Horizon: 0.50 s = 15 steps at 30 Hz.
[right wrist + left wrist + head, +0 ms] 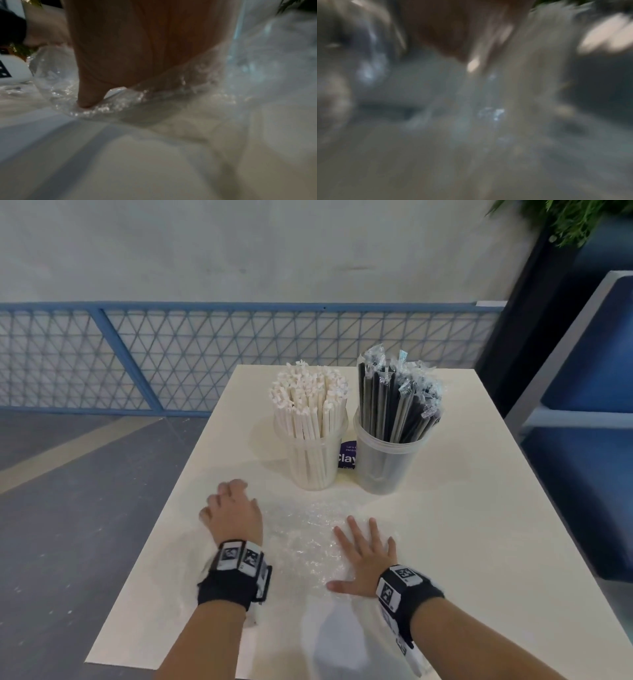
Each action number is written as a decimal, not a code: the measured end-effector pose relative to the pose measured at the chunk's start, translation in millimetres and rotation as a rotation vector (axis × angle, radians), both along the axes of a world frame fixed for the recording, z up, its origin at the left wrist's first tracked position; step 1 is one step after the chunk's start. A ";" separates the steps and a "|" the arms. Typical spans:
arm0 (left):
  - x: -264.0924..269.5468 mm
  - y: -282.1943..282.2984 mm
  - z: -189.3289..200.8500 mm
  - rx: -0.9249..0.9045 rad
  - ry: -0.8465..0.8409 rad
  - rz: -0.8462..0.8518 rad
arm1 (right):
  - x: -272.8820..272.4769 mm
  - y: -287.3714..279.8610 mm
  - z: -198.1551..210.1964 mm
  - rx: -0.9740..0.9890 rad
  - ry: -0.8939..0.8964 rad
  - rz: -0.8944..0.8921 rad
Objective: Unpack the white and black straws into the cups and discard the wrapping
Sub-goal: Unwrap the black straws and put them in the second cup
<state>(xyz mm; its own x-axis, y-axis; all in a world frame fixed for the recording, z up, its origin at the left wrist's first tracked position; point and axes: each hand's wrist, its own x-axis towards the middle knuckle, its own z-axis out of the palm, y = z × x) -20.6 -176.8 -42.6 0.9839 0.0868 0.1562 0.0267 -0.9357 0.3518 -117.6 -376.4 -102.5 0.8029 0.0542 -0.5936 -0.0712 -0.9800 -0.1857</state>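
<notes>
right hand [368,556] flat on clear wrapping [305,529]; left hand [233,510] fingers curled at its edge.

I see clear plastic wrapping [305,529] lying crinkled and glossy on the tabletop [462,508], which looks smooth, matt and cream-coloured. Two cups [387,470] are translucent, frosted plastic. The white straws [308,412] look like matt paper, while the black straws [397,405] sit in thin, shiny clear sleeves. A black cloth band [226,587] with hard white marker blocks wraps each wrist. The right wrist view shows the wrapping [120,105] glinting wetly bright.
</notes>
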 end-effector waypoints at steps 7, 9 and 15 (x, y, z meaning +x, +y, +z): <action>-56.2 -79.6 -33.0 0.297 0.610 -0.596 | 7.8 10.2 -2.9 -0.052 0.003 -0.106; -56.4 -65.8 -58.2 0.401 0.670 -0.586 | 6.0 4.9 -3.4 -0.032 0.000 -0.082; -36.8 -28.6 -65.9 0.433 0.762 -0.658 | -0.4 -23.1 -3.5 0.018 -0.010 -0.002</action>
<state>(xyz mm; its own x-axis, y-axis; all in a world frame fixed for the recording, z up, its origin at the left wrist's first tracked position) -57.4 -205.3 -108.5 0.6688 -0.4065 -0.6224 -0.4527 -0.8869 0.0927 -118.0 -399.6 -106.0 0.8089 0.0633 -0.5846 -0.0710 -0.9764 -0.2040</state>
